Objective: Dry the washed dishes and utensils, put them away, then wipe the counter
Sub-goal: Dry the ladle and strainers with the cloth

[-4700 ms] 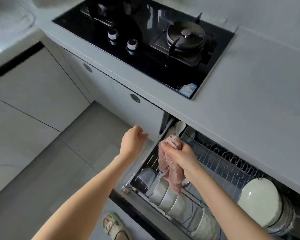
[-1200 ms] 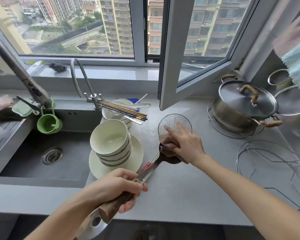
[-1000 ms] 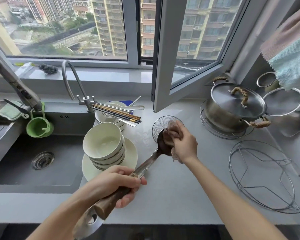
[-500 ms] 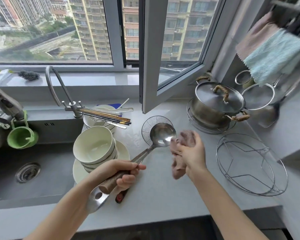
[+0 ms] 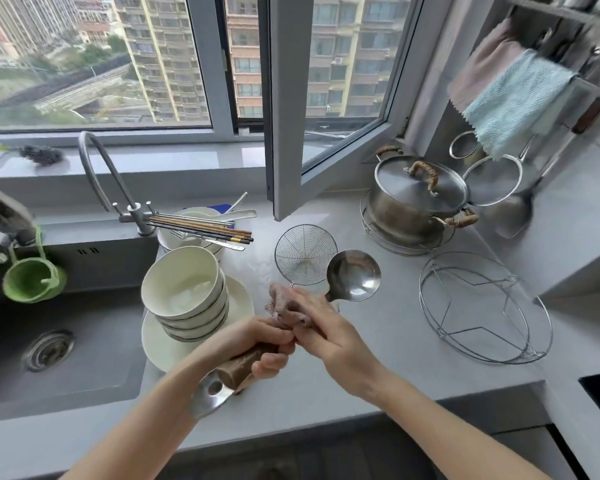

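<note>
My left hand (image 5: 257,348) grips the brown wooden handle of a steel ladle (image 5: 354,275), held above the grey counter (image 5: 378,368) with its bowl pointing away from me. My right hand (image 5: 323,330) holds a pink cloth (image 5: 284,303) wrapped round the ladle's metal shaft, just beyond my left hand. Left of the hands stands a stack of cream bowls (image 5: 184,285) on a plate (image 5: 238,299). Behind it, chopsticks (image 5: 201,228) and cutlery lie across more bowls.
A wire skimmer (image 5: 305,252) lies behind the ladle. A lidded steel pot (image 5: 416,199) sits at the back right, a round wire rack (image 5: 482,306) in front of it. The sink (image 5: 49,337) is at left, an open window sash (image 5: 284,98) overhangs the counter, and cloths (image 5: 513,98) hang at upper right.
My right hand with the cloth has moved from the ladle's bowl down onto its shaft, next to my left hand. The view has shifted right. Earlier I was at the dish drawer.
</note>
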Demonstrator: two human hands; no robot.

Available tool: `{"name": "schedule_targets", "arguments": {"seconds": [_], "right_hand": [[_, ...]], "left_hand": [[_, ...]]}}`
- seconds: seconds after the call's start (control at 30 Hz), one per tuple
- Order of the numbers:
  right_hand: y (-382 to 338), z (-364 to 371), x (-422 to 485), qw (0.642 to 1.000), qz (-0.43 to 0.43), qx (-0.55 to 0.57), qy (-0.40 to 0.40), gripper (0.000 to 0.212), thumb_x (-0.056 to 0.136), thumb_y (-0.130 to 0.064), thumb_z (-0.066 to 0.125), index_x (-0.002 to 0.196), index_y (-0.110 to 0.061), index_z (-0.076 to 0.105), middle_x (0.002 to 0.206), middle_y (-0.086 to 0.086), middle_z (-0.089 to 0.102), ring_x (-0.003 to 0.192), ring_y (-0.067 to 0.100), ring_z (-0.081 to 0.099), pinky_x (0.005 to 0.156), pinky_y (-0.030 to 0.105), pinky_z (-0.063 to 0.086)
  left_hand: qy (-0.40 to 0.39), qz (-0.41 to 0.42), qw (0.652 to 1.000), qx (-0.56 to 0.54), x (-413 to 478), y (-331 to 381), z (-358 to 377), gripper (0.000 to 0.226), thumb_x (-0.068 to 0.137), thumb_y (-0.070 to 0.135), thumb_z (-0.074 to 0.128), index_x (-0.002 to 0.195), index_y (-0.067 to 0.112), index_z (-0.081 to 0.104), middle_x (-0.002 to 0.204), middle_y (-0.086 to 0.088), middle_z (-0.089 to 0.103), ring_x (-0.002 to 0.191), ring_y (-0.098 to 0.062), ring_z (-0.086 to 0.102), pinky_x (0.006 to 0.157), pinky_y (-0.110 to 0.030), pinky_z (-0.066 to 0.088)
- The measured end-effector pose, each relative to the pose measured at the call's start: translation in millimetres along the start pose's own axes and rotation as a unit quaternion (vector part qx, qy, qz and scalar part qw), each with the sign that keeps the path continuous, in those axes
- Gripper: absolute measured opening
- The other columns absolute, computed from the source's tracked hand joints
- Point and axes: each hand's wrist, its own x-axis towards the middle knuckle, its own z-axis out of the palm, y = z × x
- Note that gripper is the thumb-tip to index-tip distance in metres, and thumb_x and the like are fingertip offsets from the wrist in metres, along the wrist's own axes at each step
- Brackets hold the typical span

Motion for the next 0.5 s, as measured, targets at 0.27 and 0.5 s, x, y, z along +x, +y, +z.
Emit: {"name": "schedule_targets", "arguments": {"seconds": [0.27, 0.5], "right_hand": [[22.5, -43.0, 10.5, 0.987, 0.011, -0.148, 0.055, 0.045, 0.091, -0.025, 0.046, 0.135, -0.018, 0.053, 0.138, 0.003, 0.054, 0.137, 0.016, 0.037, 0.116, 0.021, 0.005], [1.4, -43.4, 28.0, 0.964, -0.123, -0.178, 0.152, 0.039, 0.087, -0.046, 0.050, 0.077, -0.013, 0.069, 0.063, 0.000, 0.066, 0.056, 0.013, 0.057, 0.057, 0.036, 0.050]], "left_hand": [[-0.078, -0.014, 0.997, 0.007, -1.7, 6.8, 2.8, 0.013, 0.079, 0.009, 0.041, 0.090, 0.002, 0.044, 0.039, 0.004, 0.040, 0.027, -0.003, 0.038, 0.027, -0.012, 0.030], [-0.152, -0.011, 0.988, -0.033, 4.0, 9.0, 6.9, 0.043, 0.064, 0.010, 0.083, 0.096, -0.006, 0.060, 0.059, -0.002, 0.043, 0.036, -0.005, 0.044, 0.030, -0.014, 0.037]]}}
